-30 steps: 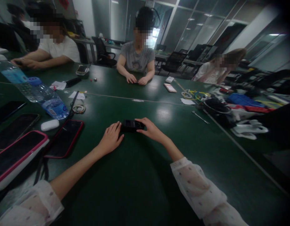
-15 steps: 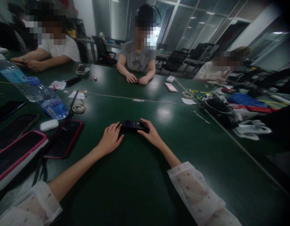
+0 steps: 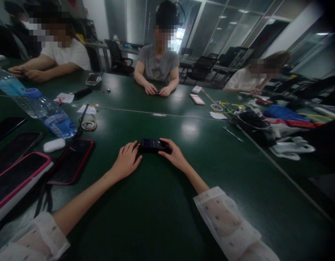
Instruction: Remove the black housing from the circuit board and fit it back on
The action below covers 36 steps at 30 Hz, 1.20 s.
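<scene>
A small black device (image 3: 151, 145) with a dark screen at its left end lies on the green table (image 3: 145, 214), in front of me. My right hand (image 3: 172, 152) grips the device's right end between thumb and fingers. Beside the left end rests my left hand (image 3: 126, 158), palm down with its fingers slightly apart; the fingertips are at the device's edge, and it does not grip it.
Phones, one red-edged (image 3: 73, 161), a white case (image 3: 54, 145) and water bottles (image 3: 52, 116) lie or stand at left. A metal tool (image 3: 233, 134) and tangled cables (image 3: 224, 108) are at right. Several people (image 3: 159, 65) sit across the table.
The view has shifted slightly. My right fingers have moved a little to the left over the device; my left hand keeps nearly the same place beside it.
</scene>
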### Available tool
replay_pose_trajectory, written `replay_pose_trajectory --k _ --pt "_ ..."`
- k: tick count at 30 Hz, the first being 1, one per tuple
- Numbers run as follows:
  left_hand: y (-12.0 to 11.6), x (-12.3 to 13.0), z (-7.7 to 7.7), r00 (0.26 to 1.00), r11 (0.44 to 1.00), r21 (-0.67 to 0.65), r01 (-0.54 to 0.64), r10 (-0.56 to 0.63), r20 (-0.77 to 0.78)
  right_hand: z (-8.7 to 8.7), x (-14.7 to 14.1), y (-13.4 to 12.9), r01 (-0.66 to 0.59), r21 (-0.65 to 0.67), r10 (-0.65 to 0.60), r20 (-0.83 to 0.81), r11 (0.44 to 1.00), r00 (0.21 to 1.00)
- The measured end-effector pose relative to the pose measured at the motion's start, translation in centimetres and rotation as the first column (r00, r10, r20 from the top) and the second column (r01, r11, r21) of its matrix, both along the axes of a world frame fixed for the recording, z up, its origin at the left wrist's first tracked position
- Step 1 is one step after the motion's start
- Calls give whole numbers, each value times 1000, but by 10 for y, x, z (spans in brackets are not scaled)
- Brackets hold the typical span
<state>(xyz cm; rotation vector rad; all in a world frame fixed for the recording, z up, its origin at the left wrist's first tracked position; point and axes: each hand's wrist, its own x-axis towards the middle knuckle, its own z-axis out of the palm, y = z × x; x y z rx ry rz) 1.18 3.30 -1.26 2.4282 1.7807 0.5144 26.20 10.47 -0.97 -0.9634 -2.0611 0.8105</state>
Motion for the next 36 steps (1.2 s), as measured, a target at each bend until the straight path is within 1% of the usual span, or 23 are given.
replay_pose_trajectory --k 4,12,19,23,30,36 --pt "0 0 2 1000 1000 -12 -1 1 -1 -1 0 1 1 -13 -1 -14 1000 1000" --pt "0 0 0 1000 1000 7 5 -5 7 -1 -1 1 13 -21 -13 -8 1000 1000" --pt "0 1 2 1000 1000 0 0 0 -4 1 -1 -1 13 -17 -13 -8 1000 1000" --pt "0 0 1 1000 1000 11 -2 2 -3 0 -2 0 14 -23 -15 -13 1000 1000" --pt "0 0 1 1000 1000 -10 1 -1 -2 -2 -1 1 13 -17 -14 -21 1000 1000" --pt "0 0 2 1000 1000 -22 -4 3 -10 -3 -1 1 25 -36 -26 -32 999 999"
